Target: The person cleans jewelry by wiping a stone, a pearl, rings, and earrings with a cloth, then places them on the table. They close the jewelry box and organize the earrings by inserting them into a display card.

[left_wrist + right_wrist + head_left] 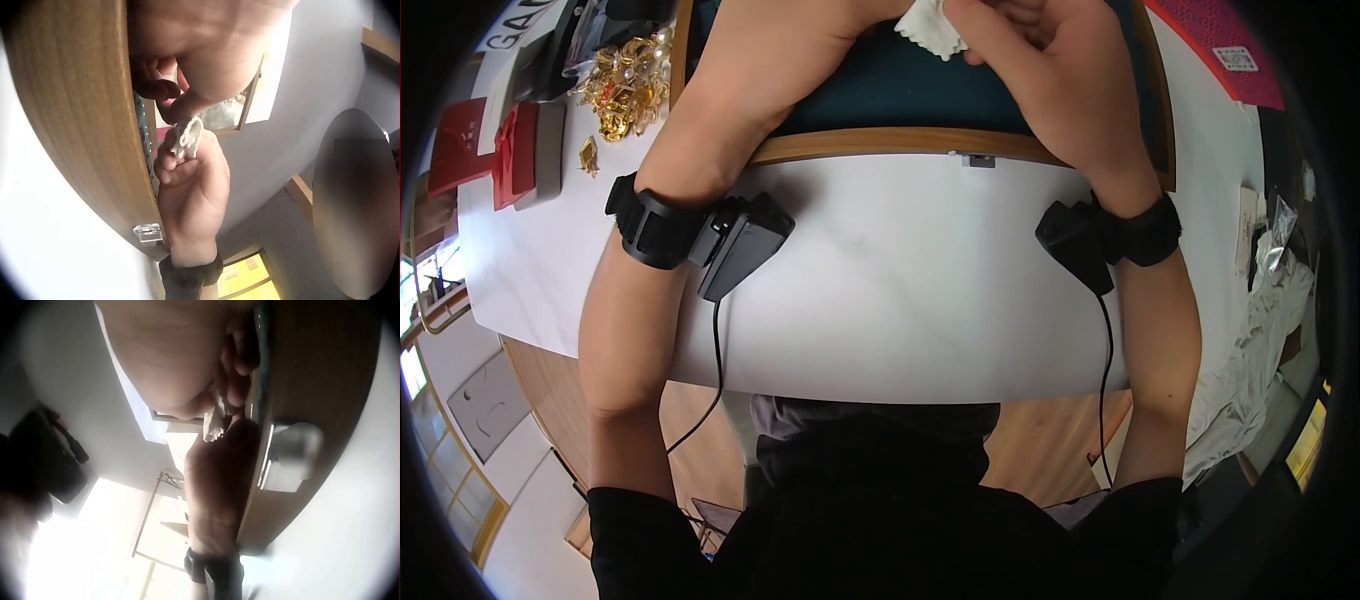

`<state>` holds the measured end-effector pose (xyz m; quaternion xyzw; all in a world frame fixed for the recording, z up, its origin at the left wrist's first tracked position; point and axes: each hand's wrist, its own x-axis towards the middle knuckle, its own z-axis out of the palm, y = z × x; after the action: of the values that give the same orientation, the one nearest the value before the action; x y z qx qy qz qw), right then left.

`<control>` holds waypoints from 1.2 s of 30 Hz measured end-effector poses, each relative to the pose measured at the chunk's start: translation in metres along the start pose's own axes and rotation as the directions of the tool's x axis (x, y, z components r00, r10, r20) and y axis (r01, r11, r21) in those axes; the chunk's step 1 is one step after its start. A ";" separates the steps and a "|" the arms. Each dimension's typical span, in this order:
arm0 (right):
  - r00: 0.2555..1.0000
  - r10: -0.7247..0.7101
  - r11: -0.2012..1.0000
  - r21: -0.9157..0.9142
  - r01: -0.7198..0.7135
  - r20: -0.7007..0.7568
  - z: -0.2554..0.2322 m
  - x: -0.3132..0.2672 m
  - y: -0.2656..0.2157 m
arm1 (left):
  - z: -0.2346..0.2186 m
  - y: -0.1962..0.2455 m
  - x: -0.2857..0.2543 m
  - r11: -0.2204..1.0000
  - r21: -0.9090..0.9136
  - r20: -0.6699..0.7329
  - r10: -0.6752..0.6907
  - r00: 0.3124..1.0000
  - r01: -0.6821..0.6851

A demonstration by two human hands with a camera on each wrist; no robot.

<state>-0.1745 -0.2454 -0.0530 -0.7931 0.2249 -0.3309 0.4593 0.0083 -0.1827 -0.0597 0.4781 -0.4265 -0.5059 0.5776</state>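
Note:
My right hand (1075, 85) pinches a crumpled white cloth (930, 30) with a scalloped edge between thumb and curled fingers. The cloth hangs over a wooden-framed case (880, 143) with a dark green lining. My left hand (810, 45) reaches in from the other side, its fingertips cut off at the top of the head view. In the left wrist view, the left fingers (169, 90) are bent, with the thumb side close by the cloth (187, 137); I cannot tell what they hold. Both hands meet at the cloth (215, 419) in the right wrist view.
A metal latch (978, 161) sits on the case's front edge. Left of the case lie a pile of gold and pearl jewellery (625, 90), a single gold piece (589, 157) and a red box (515, 155). A magenta sheet (1225, 50) lies at the right.

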 end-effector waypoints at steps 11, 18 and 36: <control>0.984 0.127 0.992 -0.012 -0.129 -0.126 -0.001 0.006 0.002 | -0.008 0.029 0.000 0.994 0.048 0.079 -0.107 0.991 0.103; 0.981 0.185 0.983 0.005 -0.185 -0.054 -0.003 0.005 -0.001 | -0.110 0.113 -0.027 0.191 0.944 -0.258 -0.084 0.962 0.270; 0.989 0.143 0.988 -0.054 -0.145 -0.046 -0.004 0.006 0.001 | -0.159 0.096 -0.024 -0.110 0.960 -0.260 -0.018 0.966 0.256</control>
<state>-0.1734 -0.2518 -0.0503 -0.7805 0.3005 -0.3066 0.4545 0.1777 -0.1364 0.0063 0.8277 -0.5595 -0.0413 0.0118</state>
